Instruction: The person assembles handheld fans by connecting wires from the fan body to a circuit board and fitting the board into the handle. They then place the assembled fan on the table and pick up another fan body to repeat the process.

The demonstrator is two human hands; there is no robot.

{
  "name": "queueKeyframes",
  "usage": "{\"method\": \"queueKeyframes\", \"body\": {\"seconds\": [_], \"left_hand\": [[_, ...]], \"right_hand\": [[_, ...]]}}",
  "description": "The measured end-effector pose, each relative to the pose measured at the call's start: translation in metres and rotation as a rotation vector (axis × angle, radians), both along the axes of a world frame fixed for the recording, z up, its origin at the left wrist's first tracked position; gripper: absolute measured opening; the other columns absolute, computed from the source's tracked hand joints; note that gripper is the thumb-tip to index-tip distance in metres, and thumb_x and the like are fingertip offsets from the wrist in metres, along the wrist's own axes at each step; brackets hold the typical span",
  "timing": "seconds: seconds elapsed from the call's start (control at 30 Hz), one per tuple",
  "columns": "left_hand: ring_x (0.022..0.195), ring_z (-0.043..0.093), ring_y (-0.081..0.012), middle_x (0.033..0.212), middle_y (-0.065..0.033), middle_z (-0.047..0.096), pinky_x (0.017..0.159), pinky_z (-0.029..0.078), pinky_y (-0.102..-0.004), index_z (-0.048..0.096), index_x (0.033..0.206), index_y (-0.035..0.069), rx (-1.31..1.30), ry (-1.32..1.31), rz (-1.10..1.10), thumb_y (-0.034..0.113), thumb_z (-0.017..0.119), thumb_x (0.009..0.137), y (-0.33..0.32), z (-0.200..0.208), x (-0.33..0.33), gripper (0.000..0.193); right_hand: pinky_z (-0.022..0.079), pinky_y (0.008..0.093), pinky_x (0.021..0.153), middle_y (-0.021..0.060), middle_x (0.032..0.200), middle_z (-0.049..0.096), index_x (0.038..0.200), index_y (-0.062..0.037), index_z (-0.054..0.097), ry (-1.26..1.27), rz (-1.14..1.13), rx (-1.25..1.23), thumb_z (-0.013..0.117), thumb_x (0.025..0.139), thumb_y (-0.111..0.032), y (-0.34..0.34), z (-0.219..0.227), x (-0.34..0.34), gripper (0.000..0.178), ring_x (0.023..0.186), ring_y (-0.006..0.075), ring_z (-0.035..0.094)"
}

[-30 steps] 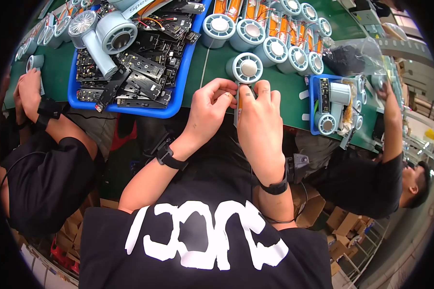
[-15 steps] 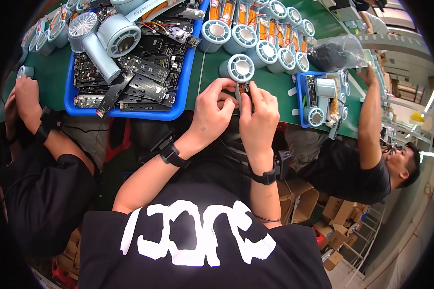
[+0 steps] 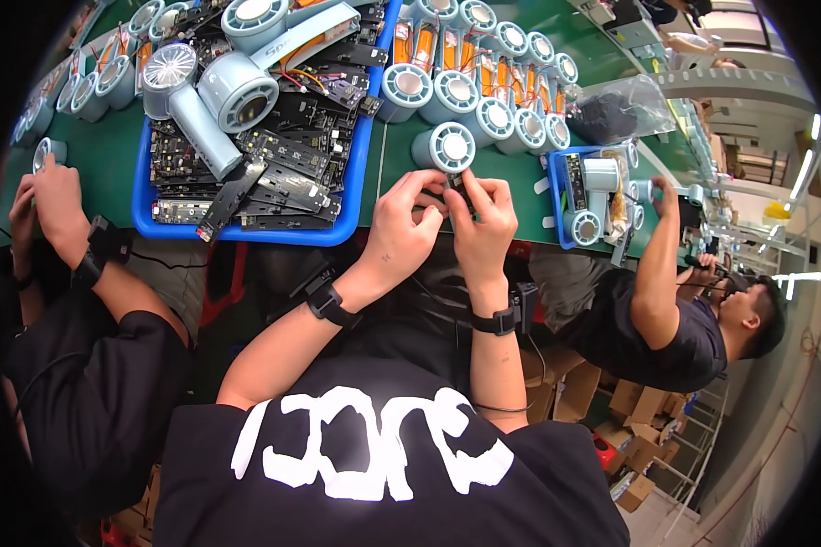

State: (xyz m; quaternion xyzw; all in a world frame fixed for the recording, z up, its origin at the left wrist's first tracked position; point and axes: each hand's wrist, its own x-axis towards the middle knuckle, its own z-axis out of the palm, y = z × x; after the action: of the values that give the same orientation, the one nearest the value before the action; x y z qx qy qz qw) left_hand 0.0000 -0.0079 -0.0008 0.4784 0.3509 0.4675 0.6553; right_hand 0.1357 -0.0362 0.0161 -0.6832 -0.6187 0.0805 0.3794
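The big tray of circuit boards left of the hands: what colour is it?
Blue; the tray shows best in the head view, on the green table.

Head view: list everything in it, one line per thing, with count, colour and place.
Small dark flat part: one, black, pinched between both hands at the table edge.
Round pale-blue fan housing: one, on the table just beyond the fingers.
Row of round pale-blue housings: about ten, far side, with orange parts behind.
Large blue plastic tray: one, left of the hands.
Black circuit boards: many, in the large tray.
Pale-blue handheld fan bodies: two or three, on top of the boards.
Small blue tray: one, right of the hands, holding pale-blue parts.
Green table: one.
Co-workers: two, black shirts, one each side.
Left hand: on the part.
Right hand: on the part.
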Motion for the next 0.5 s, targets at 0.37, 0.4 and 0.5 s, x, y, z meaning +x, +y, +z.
{"method": "queueKeyframes", "body": {"seconds": [0.37, 0.4, 0.5], "left_hand": [[0.084, 0.071, -0.0186, 0.102, -0.0141, 0.066, 0.074, 0.060, -0.0291, 0.060, 0.111, -0.007, 0.018, -0.073, 0.085, -0.007, 0.056, 0.091, -0.002, -0.008, 0.005, 0.021], [0.084, 0.071, -0.0186, 0.102, -0.0141, 0.066, 0.074, 0.060, -0.0291, 0.060, 0.111, -0.007, 0.038, -0.073, 0.089, -0.007, 0.056, 0.091, -0.002, -0.011, 0.005, 0.021], [0.082, 0.070, -0.0170, 0.098, -0.0114, 0.066, 0.071, 0.058, -0.0274, 0.060, 0.106, -0.006, 0.027, -0.089, 0.158, -0.006, 0.057, 0.094, -0.005, -0.023, 0.005, 0.013]], "right_hand": [[0.051, 0.0419, 0.076, 0.0187, 0.100, 0.061, 0.122, 0.0034, 0.061, 0.001, 0.033, -0.014, 0.069, 0.093, -0.010, 0.007, -0.011, 0.000, 0.033, 0.090, 0.0360, 0.062], [0.051, 0.0419, 0.076, 0.0187, 0.100, 0.061, 0.122, 0.0034, 0.061, 0.002, 0.038, 0.005, 0.069, 0.093, -0.010, 0.008, -0.011, 0.000, 0.033, 0.090, 0.0360, 0.062], [0.050, 0.0474, 0.075, 0.0243, 0.101, 0.063, 0.116, 0.0035, 0.058, -0.270, 0.109, -0.077, 0.067, 0.096, -0.019, 0.003, -0.008, -0.003, 0.031, 0.091, 0.0435, 0.061]]}}
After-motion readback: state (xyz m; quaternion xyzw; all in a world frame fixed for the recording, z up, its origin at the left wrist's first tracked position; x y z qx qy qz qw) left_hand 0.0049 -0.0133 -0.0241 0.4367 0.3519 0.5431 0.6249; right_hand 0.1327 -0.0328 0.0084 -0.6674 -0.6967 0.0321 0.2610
